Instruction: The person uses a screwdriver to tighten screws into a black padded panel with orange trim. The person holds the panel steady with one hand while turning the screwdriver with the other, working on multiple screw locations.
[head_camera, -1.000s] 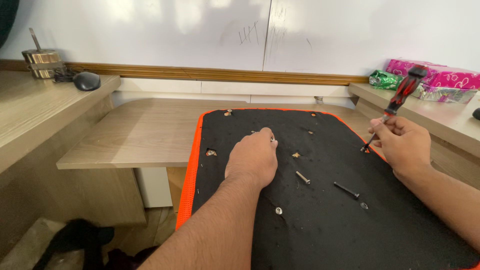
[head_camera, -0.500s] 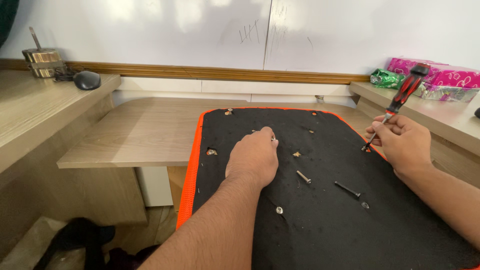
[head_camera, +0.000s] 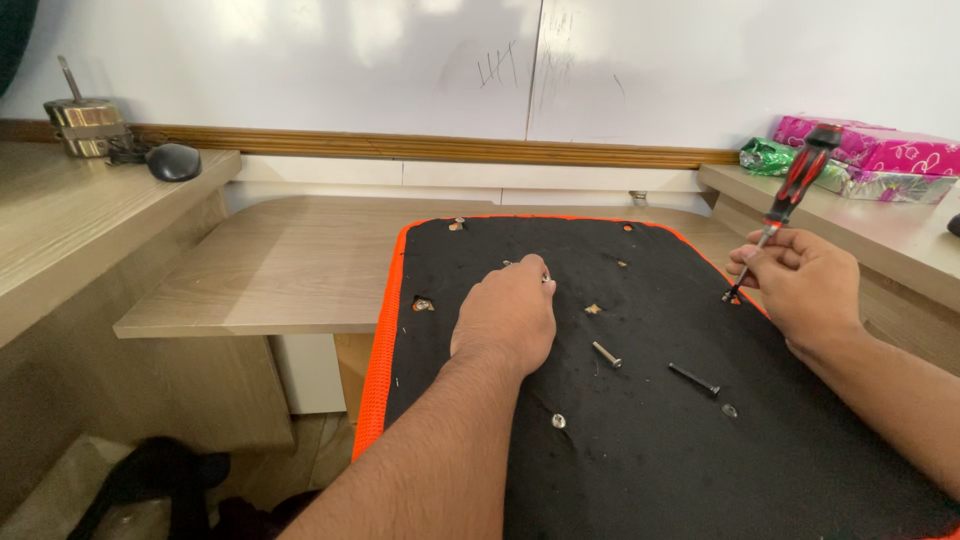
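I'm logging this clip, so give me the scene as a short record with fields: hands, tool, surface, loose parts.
left hand: resting knuckles up on the black panel, fingers curled
right hand: holds red and black screwdriver, tip at the panel's right edge
surface: black panel with orange rim, over wooden desk
loose parts: silver bolt, black bolt

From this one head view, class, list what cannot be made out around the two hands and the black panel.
- Head view: what the left hand presses on; the hand itself covers it.
- Head view: the screwdriver tip, too small to tell whether it sits in a screw.
- Head view: the black panel, cut off by the bottom and right edges.
- Head view: the heads of the loose bolts, too small to tell.
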